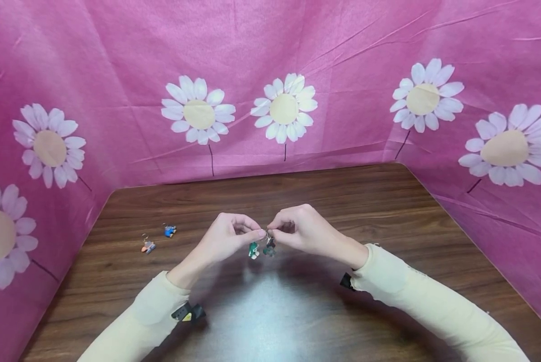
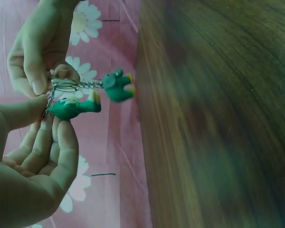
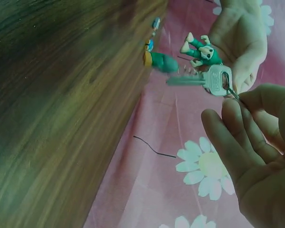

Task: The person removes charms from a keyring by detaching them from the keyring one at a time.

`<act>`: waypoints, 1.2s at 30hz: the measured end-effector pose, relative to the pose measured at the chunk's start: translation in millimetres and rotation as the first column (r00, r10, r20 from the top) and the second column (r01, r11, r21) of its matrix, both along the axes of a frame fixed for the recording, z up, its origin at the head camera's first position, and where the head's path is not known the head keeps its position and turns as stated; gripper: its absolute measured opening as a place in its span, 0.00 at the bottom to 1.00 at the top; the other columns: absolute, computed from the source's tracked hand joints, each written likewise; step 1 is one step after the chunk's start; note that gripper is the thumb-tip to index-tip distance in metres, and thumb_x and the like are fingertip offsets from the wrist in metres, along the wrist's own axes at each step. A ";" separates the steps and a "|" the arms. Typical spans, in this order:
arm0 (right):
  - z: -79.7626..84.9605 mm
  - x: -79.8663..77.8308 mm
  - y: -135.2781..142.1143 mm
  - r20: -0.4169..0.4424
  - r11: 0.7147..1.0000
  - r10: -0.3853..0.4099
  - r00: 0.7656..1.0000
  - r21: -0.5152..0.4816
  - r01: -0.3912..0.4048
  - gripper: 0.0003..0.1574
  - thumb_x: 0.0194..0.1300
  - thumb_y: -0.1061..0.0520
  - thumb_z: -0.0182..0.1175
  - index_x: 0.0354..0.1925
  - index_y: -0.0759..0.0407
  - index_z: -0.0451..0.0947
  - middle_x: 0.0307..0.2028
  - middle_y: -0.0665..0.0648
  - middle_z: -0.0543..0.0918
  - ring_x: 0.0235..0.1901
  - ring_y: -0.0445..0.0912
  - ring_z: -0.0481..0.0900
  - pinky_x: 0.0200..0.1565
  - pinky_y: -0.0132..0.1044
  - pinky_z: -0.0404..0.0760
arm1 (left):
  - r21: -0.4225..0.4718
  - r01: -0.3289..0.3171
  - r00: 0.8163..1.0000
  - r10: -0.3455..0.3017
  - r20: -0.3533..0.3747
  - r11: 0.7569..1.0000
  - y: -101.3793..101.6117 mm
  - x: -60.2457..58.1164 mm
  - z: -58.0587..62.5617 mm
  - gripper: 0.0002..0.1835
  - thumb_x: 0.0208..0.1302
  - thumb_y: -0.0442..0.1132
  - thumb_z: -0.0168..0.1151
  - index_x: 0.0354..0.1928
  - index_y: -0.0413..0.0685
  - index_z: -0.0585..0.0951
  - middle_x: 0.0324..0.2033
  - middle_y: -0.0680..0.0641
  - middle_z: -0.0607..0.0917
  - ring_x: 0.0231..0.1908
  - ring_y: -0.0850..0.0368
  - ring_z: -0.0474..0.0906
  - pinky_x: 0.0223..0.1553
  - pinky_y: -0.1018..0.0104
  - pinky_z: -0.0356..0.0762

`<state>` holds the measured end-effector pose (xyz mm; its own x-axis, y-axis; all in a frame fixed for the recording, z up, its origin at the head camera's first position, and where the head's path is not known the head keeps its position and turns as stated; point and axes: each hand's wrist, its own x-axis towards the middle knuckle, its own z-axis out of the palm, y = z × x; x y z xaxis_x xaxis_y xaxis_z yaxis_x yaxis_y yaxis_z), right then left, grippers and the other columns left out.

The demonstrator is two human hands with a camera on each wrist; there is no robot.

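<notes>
Above the table, my left hand (image 1: pixel 227 236) and my right hand (image 1: pixel 304 230) meet fingertip to fingertip at a thin metal key ring (image 2: pixel 49 103). Left thumb and fingers pinch one side of it; right thumb and index finger pinch the other. A silver key (image 3: pixel 218 80) hangs from the ring close to the right fingertips. Two green figurine charms dangle below: a green figure with pale face and limbs (image 3: pixel 208 51) on the left hand's side, and a green elephant (image 2: pixel 116 88) on a short chain, slightly blurred.
On the left of the brown wooden table (image 1: pixel 130 291) lie a blue figurine keychain (image 1: pixel 170 231) and an orange-and-blue figurine keychain (image 1: pixel 147 247), each with a metal ring. Pink cloth (image 1: pixel 342 100) printed with white daisies surrounds the table's back and sides.
</notes>
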<state>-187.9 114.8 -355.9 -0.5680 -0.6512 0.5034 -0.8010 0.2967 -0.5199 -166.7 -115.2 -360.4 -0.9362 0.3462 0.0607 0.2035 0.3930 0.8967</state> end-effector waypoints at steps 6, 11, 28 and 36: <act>-0.2 0.5 -1.1 0.122 0.999 0.016 0.992 0.029 -0.020 0.05 0.63 0.64 0.68 0.35 0.55 0.89 0.26 0.44 0.86 0.20 0.38 0.73 0.22 0.28 0.72 | 0.010 -0.007 0.999 0.007 -0.043 1.000 0.2 2.6 -1.7 0.08 0.62 0.43 0.74 0.35 0.46 0.89 0.28 0.50 0.89 0.30 0.57 0.84 0.33 0.65 0.79; 0.5 1.7 -1.2 0.221 1.000 -0.003 0.975 0.028 -0.003 0.04 0.65 0.62 0.68 0.36 0.53 0.89 0.28 0.44 0.88 0.22 0.36 0.76 0.24 0.30 0.76 | 0.024 -0.016 0.998 0.017 -0.055 1.000 0.6 2.5 0.8 0.07 0.63 0.42 0.73 0.35 0.46 0.89 0.30 0.46 0.89 0.31 0.57 0.84 0.33 0.65 0.77; -6.5 -1.8 -0.8 0.058 0.996 0.005 0.998 -0.086 0.000 0.06 0.66 0.63 0.69 0.42 0.55 0.88 0.32 0.45 0.84 0.29 0.36 0.78 0.29 0.34 0.80 | 0.117 0.041 0.993 -0.027 -0.114 0.992 -0.2 1.8 -2.2 0.04 0.64 0.37 0.72 0.38 0.46 0.87 0.33 0.52 0.90 0.36 0.51 0.88 0.36 0.67 0.82; -10.9 -1.7 -0.1 0.106 0.990 -0.001 0.994 -0.139 0.016 0.06 0.66 0.62 0.68 0.42 0.55 0.87 0.36 0.46 0.86 0.35 0.40 0.83 0.36 0.32 0.84 | 0.182 0.025 0.995 -0.007 -0.099 0.983 0.7 1.3 -1.7 0.03 0.63 0.36 0.73 0.37 0.45 0.88 0.31 0.51 0.90 0.37 0.38 0.87 0.33 0.66 0.84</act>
<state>-189.6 114.7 -366.8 -0.6275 -0.5739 0.5262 -0.7376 0.2219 -0.6377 -165.4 -114.6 -362.2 -0.9170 0.3361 0.2150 0.2985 0.2203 0.9286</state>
